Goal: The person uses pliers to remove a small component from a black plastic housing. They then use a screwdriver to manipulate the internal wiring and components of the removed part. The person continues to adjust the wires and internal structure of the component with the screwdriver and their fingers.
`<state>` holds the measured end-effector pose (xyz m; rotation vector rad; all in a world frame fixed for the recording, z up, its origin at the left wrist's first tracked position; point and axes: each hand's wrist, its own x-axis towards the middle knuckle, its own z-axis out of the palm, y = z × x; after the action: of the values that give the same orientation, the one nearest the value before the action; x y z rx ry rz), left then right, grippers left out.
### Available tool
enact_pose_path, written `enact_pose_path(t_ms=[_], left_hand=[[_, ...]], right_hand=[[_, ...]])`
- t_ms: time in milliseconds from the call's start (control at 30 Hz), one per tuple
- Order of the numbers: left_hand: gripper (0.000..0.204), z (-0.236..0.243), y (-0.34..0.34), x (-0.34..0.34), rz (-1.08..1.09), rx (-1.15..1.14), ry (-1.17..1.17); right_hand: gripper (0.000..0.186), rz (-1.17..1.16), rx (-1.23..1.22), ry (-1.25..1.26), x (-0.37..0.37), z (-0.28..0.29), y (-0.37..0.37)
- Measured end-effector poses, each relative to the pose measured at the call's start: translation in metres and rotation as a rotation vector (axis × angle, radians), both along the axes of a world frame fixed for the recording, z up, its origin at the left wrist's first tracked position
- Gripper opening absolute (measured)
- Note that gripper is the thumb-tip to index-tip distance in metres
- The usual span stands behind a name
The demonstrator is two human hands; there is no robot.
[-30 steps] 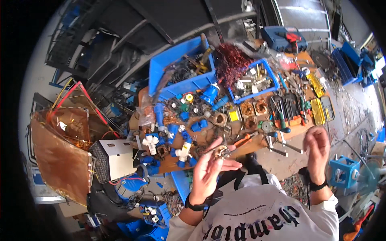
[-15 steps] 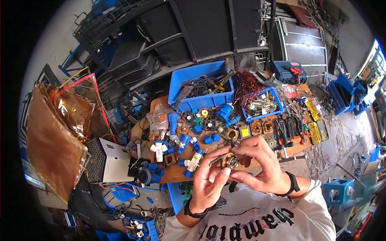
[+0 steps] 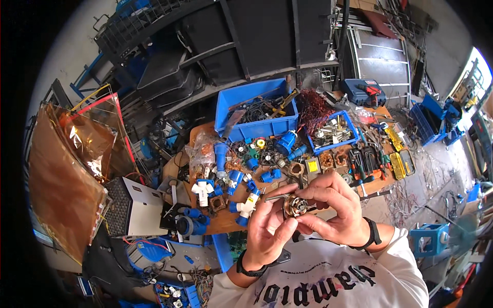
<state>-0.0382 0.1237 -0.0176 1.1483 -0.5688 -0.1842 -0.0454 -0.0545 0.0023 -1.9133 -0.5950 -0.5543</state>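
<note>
Close to my chest, both hands meet around a round metal fitting (image 3: 294,206) with a brass-coloured rim and stepped inner parts. My left hand (image 3: 268,231) grips it from the left, thumb below and fingers curled behind. On the other side, my right hand (image 3: 336,211) pinches it between thumb and fingertips. A thin grey rod (image 3: 276,197) sticks out leftward over the left fingers; whether it belongs to the fitting cannot be made out. The fitting's back is hidden by the fingers.
The wooden table (image 3: 223,222) carries blue-and-white plug connectors (image 3: 204,191), a big blue crate (image 3: 257,126) of scrap, and a small blue tray (image 3: 334,134) of metal pieces. At right lie hand tools (image 3: 365,163) and a yellow bit case (image 3: 398,165). An open laptop-like panel (image 3: 146,208) stands left.
The fitting has turned slightly in my fingers, and the thin rod now lies nearer to level. Both hands stay around it. The whole view has shifted a little.
</note>
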Motion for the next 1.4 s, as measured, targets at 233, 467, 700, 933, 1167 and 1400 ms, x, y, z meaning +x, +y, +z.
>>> enact_pose_path(t_ms=[233, 467, 700, 933, 1167, 1400], left_hand=[[0.061, -0.002, 0.009, -0.005, 0.007, -0.037, 0.021], [0.079, -0.008, 0.016, -0.005, -0.076, -0.107, 0.027], [0.091, -0.011, 0.014, -0.012, -0.04, -0.11, 0.08], [0.091, -0.017, 0.012, -0.014, -0.035, -0.085, 0.025], [0.092, -0.019, 0.013, -0.014, -0.001, -0.058, -0.034], [0.086, -0.022, 0.018, -0.015, 0.019, -0.068, -0.033]], right_hand=[[0.041, 0.016, 0.012, -0.006, 0.0, 0.0, 0.008], [0.04, 0.066, 0.066, 0.009, 0.002, 0.002, 0.014], [0.039, 0.104, 0.128, 0.068, -0.004, 0.0, 0.015], [0.038, 0.097, 0.093, 0.05, -0.01, -0.005, 0.011], [0.039, 0.084, 0.077, 0.029, -0.013, -0.007, 0.011], [0.041, 0.056, 0.081, 0.011, -0.015, -0.006, 0.017]])
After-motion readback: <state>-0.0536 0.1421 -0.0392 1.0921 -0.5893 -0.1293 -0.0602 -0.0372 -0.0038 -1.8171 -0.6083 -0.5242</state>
